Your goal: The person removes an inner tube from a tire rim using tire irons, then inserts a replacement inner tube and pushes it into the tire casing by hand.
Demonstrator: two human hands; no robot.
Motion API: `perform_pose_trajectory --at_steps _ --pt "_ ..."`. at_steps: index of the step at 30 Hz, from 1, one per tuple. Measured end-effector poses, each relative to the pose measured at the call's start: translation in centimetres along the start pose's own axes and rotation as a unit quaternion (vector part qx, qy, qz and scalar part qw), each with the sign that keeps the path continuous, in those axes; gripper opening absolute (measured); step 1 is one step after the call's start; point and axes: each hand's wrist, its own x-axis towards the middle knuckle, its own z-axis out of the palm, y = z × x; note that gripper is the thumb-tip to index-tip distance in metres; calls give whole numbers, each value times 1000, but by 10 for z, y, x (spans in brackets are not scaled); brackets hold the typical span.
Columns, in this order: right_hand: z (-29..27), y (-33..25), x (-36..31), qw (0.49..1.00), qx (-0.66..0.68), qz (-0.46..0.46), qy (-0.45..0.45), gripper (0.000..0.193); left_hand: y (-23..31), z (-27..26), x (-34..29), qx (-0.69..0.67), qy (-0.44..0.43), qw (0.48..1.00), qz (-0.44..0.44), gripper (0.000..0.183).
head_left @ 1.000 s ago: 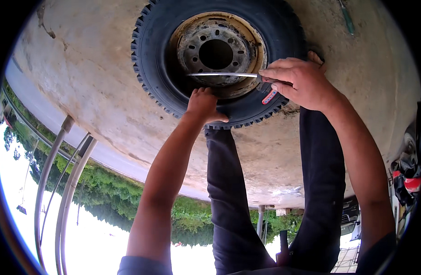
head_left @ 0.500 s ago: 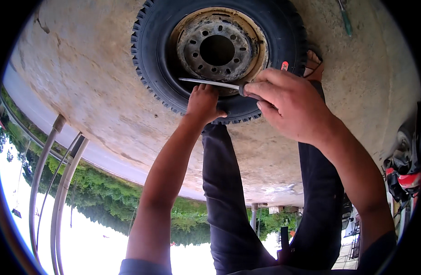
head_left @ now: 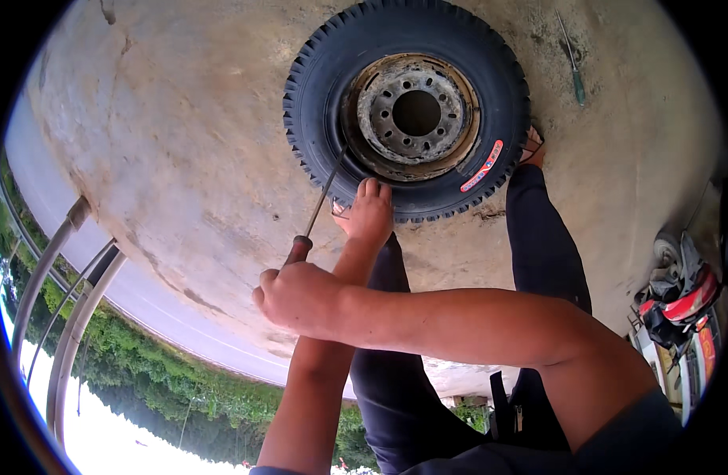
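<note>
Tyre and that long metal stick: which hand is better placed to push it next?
Probably right. The right hand grips the lever by its handle, tip at the rim edge. The left hand lies flat on the tyre.

One tire, two screwdrivers.

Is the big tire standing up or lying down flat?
Lying flat. The tire rests on its side on the concrete ground, with the whole round rusty rim facing up at the camera.
</note>
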Motion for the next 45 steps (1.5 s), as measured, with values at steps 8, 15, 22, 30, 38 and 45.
perform_pose_trajectory --at_steps 8,15,22,30,38,45 --pt "-24 -30 -17 955 137 258 51 39 -103 -63 -173 -140 0 980 -140 25" --pt "5 -62 -30 837 239 473 133 64 -241 -122 -376 -139 -55 905 -397 28" --pt "38 -69 -20 748 267 546 267 58 -181 -174 -478 -194 -152 864 -439 30" --pt "85 -57 -54 630 364 605 323 68 -63 -260 -303 -74 -126 974 -172 24" --pt "63 -63 -53 490 522 653 245 82 8 -319 -105 -125 -109 977 -135 26" --pt "77 -54 -70 453 586 628 239 52 16 -281 -44 -86 -216 971 -61 25"
